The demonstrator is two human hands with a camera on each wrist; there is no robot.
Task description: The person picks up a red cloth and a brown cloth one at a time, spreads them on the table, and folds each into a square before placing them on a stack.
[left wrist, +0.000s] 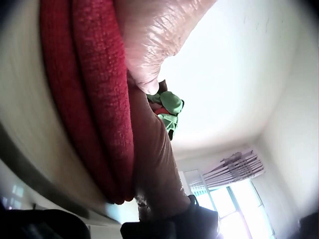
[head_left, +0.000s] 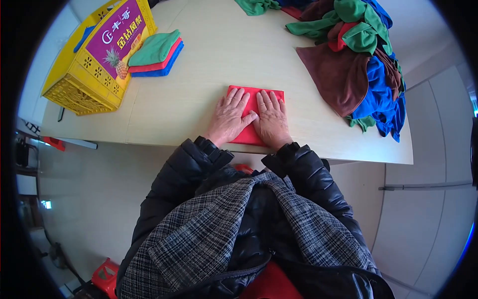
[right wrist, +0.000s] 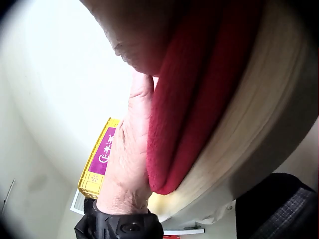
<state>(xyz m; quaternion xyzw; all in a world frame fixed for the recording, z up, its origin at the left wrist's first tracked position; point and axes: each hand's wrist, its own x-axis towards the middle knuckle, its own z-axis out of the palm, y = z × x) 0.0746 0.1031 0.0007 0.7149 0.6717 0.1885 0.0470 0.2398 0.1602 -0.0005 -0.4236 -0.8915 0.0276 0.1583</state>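
A folded red cloth (head_left: 249, 133) lies flat at the table's front edge; its stacked layers show in the left wrist view (left wrist: 102, 99) and the right wrist view (right wrist: 174, 129). My left hand (head_left: 229, 117) rests flat on its left part, fingers straight and pointing away from me. On the right part lies my right hand (head_left: 271, 119), also flat with straight fingers. The two thumbs meet near the middle of the cloth. Neither hand grips anything, and the palms' undersides are hidden.
A yellow crate (head_left: 82, 74) stands at the table's left. Beside it is a stack of folded cloths, green (head_left: 155, 47) over red over blue. A loose heap of green, brown (head_left: 338, 77), red and blue (head_left: 381, 94) cloths covers the right side. The table's front edge (head_left: 174, 143) runs below my wrists.
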